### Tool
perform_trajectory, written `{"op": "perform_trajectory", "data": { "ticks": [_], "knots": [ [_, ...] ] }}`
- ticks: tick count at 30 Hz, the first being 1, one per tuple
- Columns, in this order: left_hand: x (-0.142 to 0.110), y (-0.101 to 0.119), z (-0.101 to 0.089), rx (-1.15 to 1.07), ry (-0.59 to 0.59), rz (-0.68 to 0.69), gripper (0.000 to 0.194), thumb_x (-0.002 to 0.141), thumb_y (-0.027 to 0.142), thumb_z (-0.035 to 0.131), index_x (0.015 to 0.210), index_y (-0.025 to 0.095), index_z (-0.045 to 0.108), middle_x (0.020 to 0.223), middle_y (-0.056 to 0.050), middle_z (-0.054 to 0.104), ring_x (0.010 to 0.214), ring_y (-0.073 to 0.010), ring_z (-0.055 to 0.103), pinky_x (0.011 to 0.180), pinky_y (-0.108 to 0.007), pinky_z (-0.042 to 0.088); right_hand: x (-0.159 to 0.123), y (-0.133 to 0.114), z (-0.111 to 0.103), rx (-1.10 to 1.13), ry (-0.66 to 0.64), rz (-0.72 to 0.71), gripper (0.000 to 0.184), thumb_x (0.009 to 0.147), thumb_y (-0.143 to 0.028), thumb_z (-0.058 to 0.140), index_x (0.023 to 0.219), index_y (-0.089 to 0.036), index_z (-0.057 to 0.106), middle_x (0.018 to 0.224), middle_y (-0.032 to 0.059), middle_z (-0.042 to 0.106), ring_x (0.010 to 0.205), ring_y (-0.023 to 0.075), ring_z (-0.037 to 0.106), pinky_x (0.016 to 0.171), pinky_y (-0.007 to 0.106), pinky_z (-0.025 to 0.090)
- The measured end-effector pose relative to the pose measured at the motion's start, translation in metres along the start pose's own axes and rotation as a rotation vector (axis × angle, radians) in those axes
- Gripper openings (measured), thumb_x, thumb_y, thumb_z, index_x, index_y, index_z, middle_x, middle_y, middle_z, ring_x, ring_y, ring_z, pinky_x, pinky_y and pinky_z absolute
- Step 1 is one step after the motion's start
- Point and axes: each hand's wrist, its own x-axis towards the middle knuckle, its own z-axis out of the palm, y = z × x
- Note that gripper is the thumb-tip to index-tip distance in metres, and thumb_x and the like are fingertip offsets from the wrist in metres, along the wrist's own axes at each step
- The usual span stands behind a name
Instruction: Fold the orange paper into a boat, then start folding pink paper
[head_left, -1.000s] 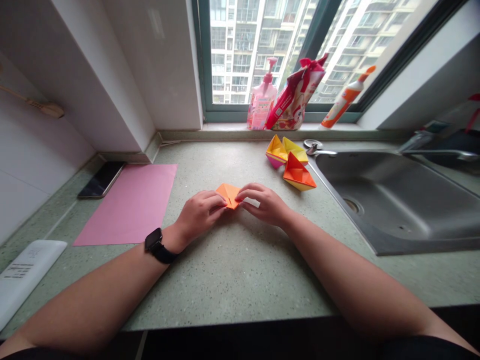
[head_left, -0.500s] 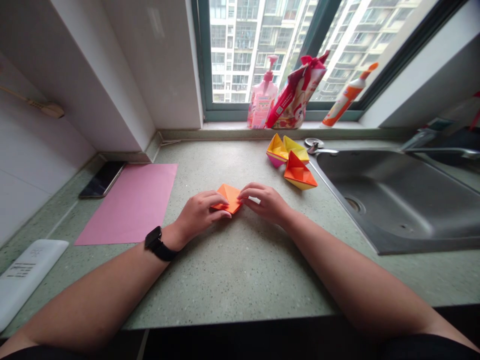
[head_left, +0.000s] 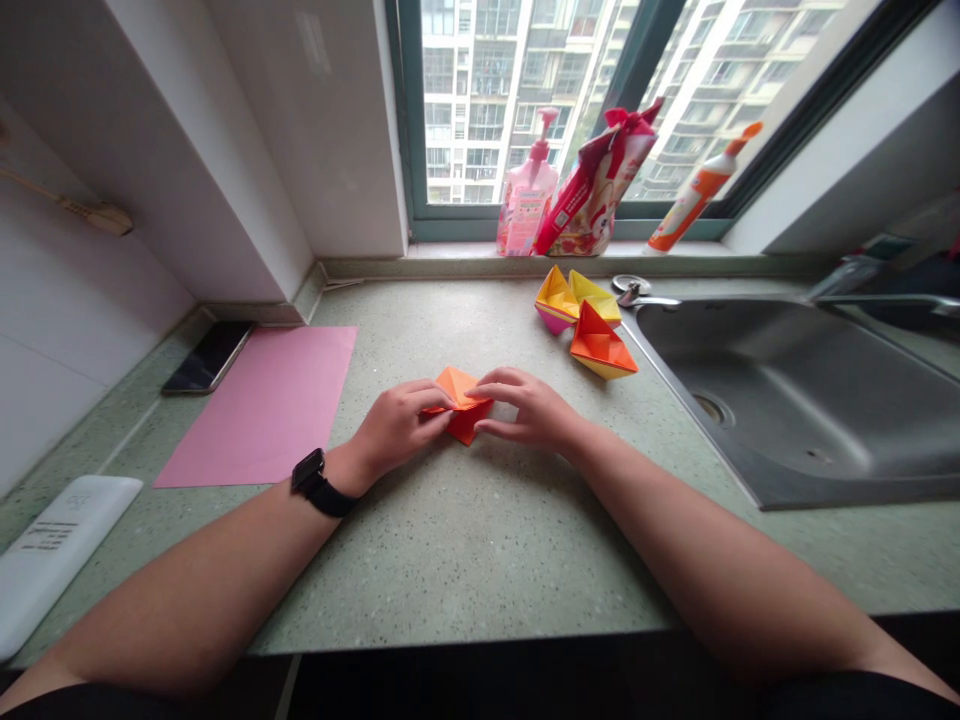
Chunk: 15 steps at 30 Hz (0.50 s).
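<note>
A folded piece of orange paper (head_left: 457,385) lies on the counter between my two hands, its lower flap a darker red-orange. My left hand (head_left: 401,420) is closed on its left edge, with thumb and fingertips pinching the fold. On the other side my right hand (head_left: 529,408) has its fingers on the paper's right edge, the thumb lower, beside the red-orange flap. Folded paper boats stand beyond my right hand: a red-orange boat (head_left: 602,345), with a yellow-orange boat (head_left: 556,298) and a yellow boat (head_left: 595,297) behind it.
A pink paper sheet (head_left: 266,410) lies left, touching a phone (head_left: 208,358). A white power-bank-like object (head_left: 64,560) is nearer. The steel sink (head_left: 817,400) borders the right. A pump bottle (head_left: 527,195), red pouch (head_left: 600,190) and orange-white bottle (head_left: 694,200) stand on the sill.
The orange paper's lower part has opened out, showing a red-orange flap pointing toward me. My right thumb has moved down, away from the fingers. My left hand has kept its grip.
</note>
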Motion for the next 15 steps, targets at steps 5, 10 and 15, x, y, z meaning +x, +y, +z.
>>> {"op": "perform_trajectory", "data": {
  "ticks": [5,10,15],
  "knots": [
    [-0.002,0.004,0.003,0.010,-0.046,0.079,0.013,0.104,0.021,0.067,0.103,0.024,0.079,0.108,-0.007,0.082,0.101,-0.0229,0.077,0.094,-0.041,0.062,-0.001,-0.001,0.010,-0.064,-0.016,-0.028,0.038,0.090,-0.020,0.083,0.125,-0.034,0.083,0.126,0.0056,0.083,0.118,0.0271,0.076,0.107,0.051,0.060],
    [-0.004,0.005,0.009,0.089,-0.100,0.063,0.024,0.096,0.018,0.074,0.119,0.023,0.074,0.123,-0.010,0.077,0.118,-0.0288,0.072,0.105,-0.046,0.059,-0.001,-0.002,0.013,-0.035,-0.071,-0.037,0.043,0.086,-0.006,0.077,0.118,-0.033,0.086,0.120,0.0032,0.086,0.114,0.0256,0.079,0.108,0.050,0.061],
    [-0.005,0.002,0.010,0.150,-0.200,-0.005,0.028,0.096,0.014,0.067,0.121,0.024,0.076,0.120,-0.008,0.080,0.107,-0.0269,0.075,0.094,-0.040,0.060,-0.001,-0.002,0.012,-0.040,-0.097,-0.055,0.043,0.087,-0.007,0.076,0.119,-0.034,0.086,0.122,0.0012,0.086,0.116,0.0244,0.079,0.110,0.049,0.062]
  ]
}}
